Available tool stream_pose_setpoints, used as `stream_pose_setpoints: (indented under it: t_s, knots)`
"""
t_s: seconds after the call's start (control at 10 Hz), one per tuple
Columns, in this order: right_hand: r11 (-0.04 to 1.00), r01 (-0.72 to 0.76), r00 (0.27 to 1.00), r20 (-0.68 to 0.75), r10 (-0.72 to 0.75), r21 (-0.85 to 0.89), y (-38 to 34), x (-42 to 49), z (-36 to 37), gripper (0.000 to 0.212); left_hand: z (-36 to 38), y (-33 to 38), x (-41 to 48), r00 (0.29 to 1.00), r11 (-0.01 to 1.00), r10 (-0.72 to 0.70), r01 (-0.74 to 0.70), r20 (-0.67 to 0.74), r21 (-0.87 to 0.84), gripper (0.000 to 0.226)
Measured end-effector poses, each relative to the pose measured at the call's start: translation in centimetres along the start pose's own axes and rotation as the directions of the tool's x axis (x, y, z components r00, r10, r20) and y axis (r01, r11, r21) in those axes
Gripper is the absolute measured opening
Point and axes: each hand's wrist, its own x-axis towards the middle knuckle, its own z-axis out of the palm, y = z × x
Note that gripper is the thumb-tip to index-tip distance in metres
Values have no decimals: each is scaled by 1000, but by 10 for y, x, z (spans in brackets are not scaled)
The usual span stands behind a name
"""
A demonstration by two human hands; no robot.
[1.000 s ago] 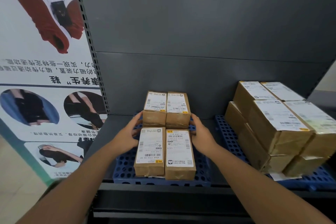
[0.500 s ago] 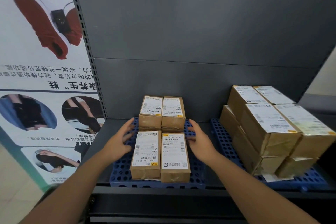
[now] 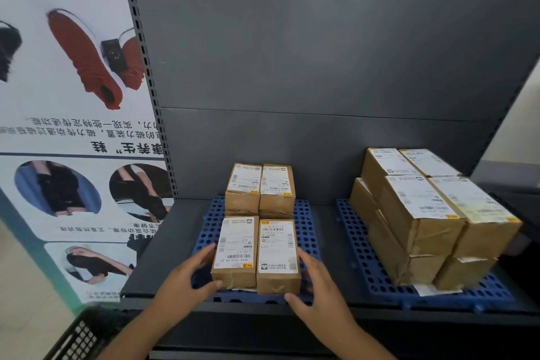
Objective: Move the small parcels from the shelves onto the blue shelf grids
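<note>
A dark shelf unit (image 3: 336, 67) fills the frame; at lower centre a blue shelf grid (image 3: 306, 225) carries four small parcels (image 3: 257, 231), the near pair flanked by the spread left hand (image 3: 187, 280) and right hand (image 3: 318, 286), fingers touching their sides

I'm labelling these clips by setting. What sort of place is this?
Probably a parcel pickup or sorting room: labelled brown parcels stacked on blue grids, on a dark metal shelf, beside a shoe poster.
</note>
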Motion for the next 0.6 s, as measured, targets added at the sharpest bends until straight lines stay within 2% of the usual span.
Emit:
stream_pose_setpoints:
  t_s: [0.2, 0.4, 0.5, 0.6]
  knots:
    - [997, -44, 996, -85, 38, -70, 2, 16, 4, 72, 2, -1, 5, 1000, 998, 14, -12, -21, 65, 68]
    - [992, -51, 996, -84, 42, -112, 4, 21, 6, 67, 4, 6, 3, 1000, 998, 10, -9, -24, 70, 69]
    - [995, -59, 996, -74, 53, -85, 5, 21, 5, 69, 3, 11, 0, 999, 999, -7, 8, -32, 51, 70]
    - [998, -67, 996, -63, 67, -6, 7, 13, -1, 69, 4, 10, -7, 994, 999, -20, 23, -108, 28, 70]
